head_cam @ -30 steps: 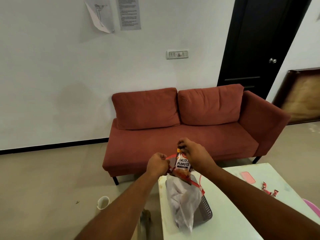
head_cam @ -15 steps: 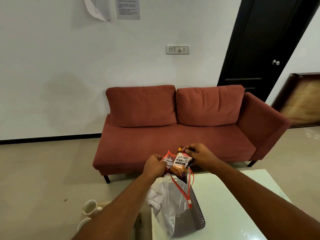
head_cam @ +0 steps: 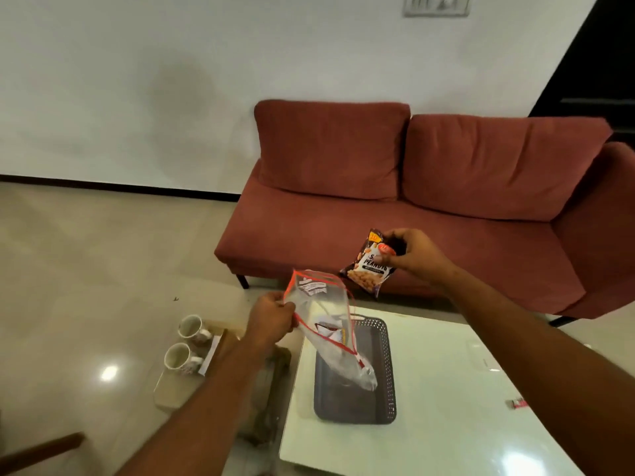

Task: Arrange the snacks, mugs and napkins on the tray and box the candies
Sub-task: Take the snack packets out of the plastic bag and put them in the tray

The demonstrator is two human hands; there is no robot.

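We are viewing a moderately dim, warm-toned indoor scene. Overhead light is reflecting as a bright glare spot on the glossy floor (head_cam: 108, 373) and as a second glare patch at the near right corner of the white surface (head_cam: 515, 456). Soft shadows are falling on the wall (head_cam: 137, 80) and beneath the sofa (head_cam: 395, 207). Wide-angle distortion is bending the baseboard and tilting the frame edges. Slight motion blur is softening the wall switch plate (head_cam: 435, 5) and the forearms; print on the peanut packet (head_cam: 369, 266) is staying only partly legible.
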